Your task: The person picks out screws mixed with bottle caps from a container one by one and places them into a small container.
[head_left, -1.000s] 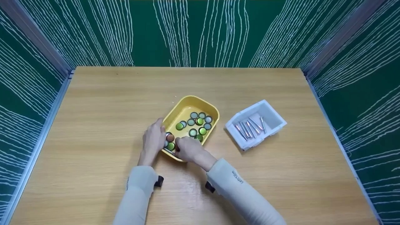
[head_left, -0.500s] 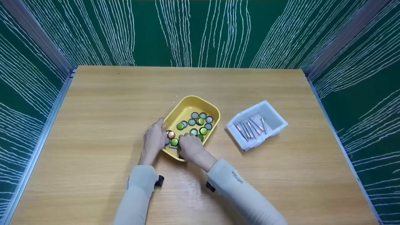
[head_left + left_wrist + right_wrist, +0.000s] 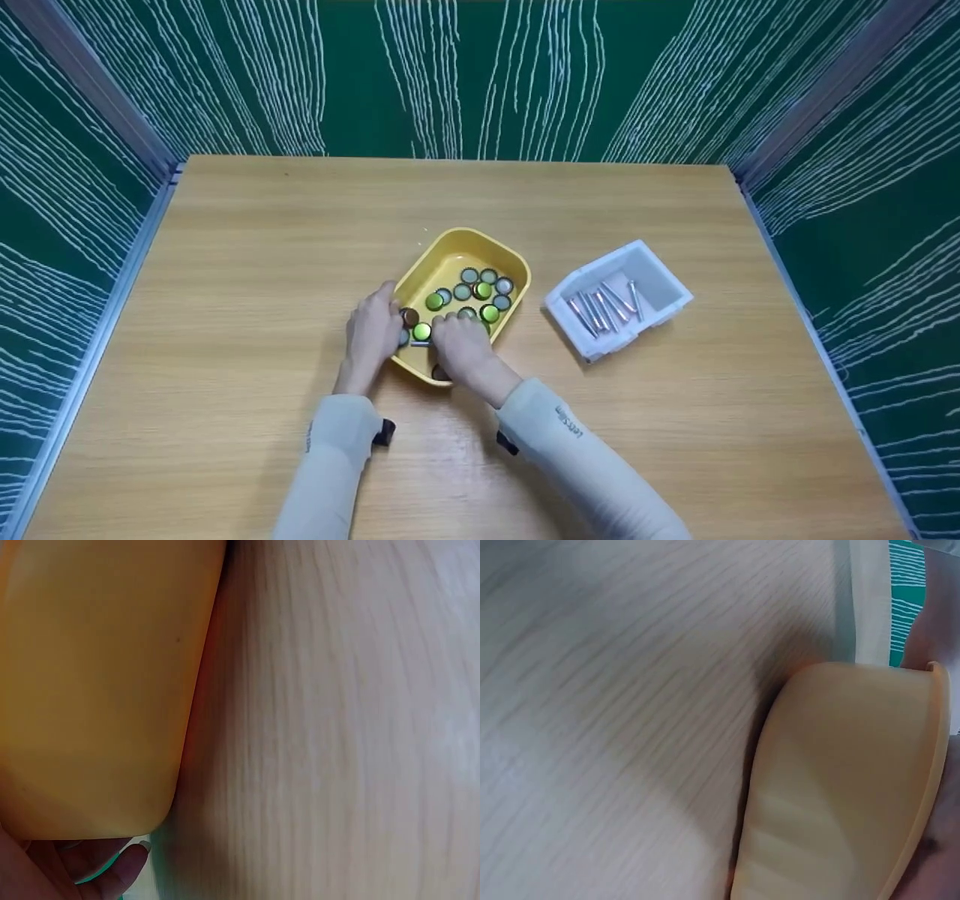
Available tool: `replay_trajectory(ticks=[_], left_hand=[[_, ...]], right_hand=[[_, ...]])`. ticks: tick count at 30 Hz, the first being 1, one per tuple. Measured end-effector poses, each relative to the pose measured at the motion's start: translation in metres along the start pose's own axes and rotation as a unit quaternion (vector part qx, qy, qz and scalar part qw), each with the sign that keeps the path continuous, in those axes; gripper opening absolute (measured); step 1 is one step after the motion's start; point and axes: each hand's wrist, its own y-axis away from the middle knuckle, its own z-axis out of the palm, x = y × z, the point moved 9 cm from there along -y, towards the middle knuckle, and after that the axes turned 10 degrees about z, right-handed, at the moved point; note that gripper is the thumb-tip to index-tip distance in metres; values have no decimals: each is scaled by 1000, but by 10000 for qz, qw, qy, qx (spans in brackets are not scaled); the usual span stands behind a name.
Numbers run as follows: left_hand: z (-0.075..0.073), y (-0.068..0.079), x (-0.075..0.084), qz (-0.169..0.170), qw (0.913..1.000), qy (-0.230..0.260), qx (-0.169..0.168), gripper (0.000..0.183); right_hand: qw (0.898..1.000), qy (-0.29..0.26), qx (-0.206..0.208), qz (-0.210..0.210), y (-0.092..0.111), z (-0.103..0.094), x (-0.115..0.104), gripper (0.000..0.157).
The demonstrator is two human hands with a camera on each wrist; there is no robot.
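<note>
A yellow bin [image 3: 454,244] stands mid-table, holding bottle caps [image 3: 482,290], some green side up, some showing grey insides. My left hand [image 3: 371,330] grips the bin's left wall; in the left wrist view, fingertips [image 3: 124,870] show beyond its outer wall. Inside the near end, my right hand [image 3: 461,346] has its knuckles up and its fingers curled down. A short silver metal rod [image 3: 421,343] sticks out from under these fingers, beside a green cap [image 3: 422,331]; the fingertips are hidden. A dark cap [image 3: 439,373] lies below the right hand.
To the right stands a white bin [image 3: 660,281] with several silver metal rods [image 3: 600,309] lying inside. The wooden table [image 3: 262,225] has green walls with white lines on three sides. Some tiny light specks lie behind the yellow bin.
My right hand has shifted slightly away from me inside the yellow bin. The metal rod and green cap have moved with it, uncovering a dark cap. The left hand stays on the wall.
</note>
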Motion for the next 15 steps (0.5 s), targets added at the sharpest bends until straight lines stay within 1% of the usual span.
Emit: replay_trajectory(ticks=[2,5,7,9,15], left_hand=[[1,0,0,-37,10000,21,-36,28],[1,0,-1,-115,9999,83,-97,34],[1,0,-1,-137,9998,99,-119,37],[2,0,-1,-127,9998,83,-125,38],[1,1,0,-75,10000,24,-54,35]], right_hand=[[9994,-244,-212,114,-2,2,5,25],[9954,-776,-478,291,-5,4,13,28],[9932,-966,-597,273,-7,4,14,27],[9929,-991,-643,97,-7,3,12,24],[9948,-653,-605,-499,-4,3,3,22]])
